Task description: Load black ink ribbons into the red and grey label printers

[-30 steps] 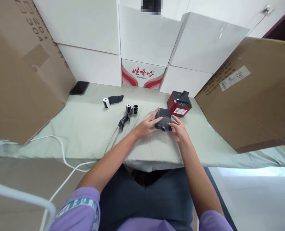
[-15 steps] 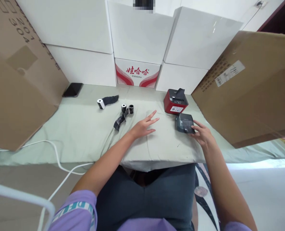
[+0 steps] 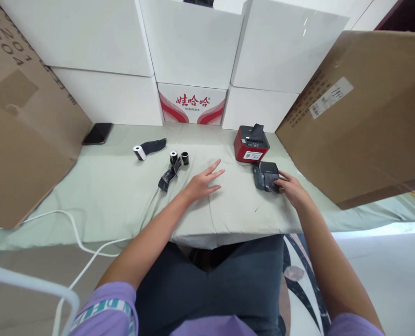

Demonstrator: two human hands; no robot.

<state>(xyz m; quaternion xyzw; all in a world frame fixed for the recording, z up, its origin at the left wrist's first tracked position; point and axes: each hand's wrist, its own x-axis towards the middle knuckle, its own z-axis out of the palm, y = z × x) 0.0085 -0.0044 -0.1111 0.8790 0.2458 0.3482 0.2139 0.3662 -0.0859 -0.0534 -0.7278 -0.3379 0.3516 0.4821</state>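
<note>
My right hand (image 3: 290, 190) rests against the near side of a small black printer (image 3: 265, 174) on the pale green table cover (image 3: 116, 186), fingers curled on its edge. Just behind the black printer stands a red printer (image 3: 251, 144) with a black lid. My left hand (image 3: 202, 180) lies flat on the cover near the middle, fingers spread, holding nothing. To its left lie two small black rolls (image 3: 178, 157) with a dark strip trailing off them, and a white paper roll (image 3: 137, 152) on a dark strip.
White boxes (image 3: 189, 46) are stacked along the back, one with red lettering (image 3: 192, 103). Big cardboard boxes lean in at the left (image 3: 21, 121) and right (image 3: 361, 112). A black phone (image 3: 97, 133) lies at the back left. A white cable (image 3: 77, 233) hangs off the front edge.
Both hands held the black printer in the middle; my right hand carried it right and set it down before the red printer. My left hand let go and lies flat.
</note>
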